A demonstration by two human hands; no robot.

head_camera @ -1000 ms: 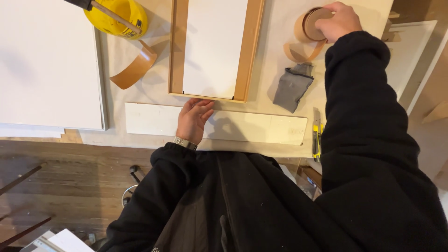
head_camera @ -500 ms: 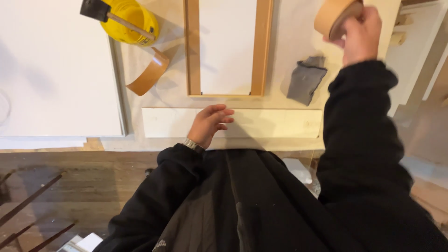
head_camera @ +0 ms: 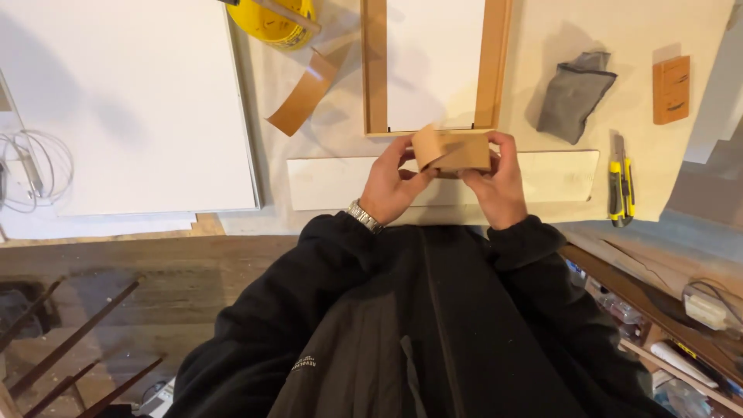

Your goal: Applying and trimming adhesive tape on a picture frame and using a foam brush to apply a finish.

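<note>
Both hands hold a roll of tan edge-banding strip (head_camera: 453,149) in front of my chest. My left hand (head_camera: 391,184) grips its left side and my right hand (head_camera: 495,182) its right side, fingers curled round it. Under the hands a long white board (head_camera: 333,182) lies across the paper-covered bench. Just beyond it stands a wooden frame (head_camera: 375,70) with a white panel inside. A loose curl of the same tan strip (head_camera: 306,91) lies to the left of the frame.
A big white panel (head_camera: 131,101) covers the left of the bench, with a yellow tool (head_camera: 271,19) behind it. On the right lie a grey cloth (head_camera: 573,94), an orange block (head_camera: 670,89) and a yellow utility knife (head_camera: 621,186). White cable (head_camera: 35,159) coils at far left.
My right hand has brought the tan roll from the far right down to the middle. My left hand has lifted off the white board and taken hold of the roll too.
</note>
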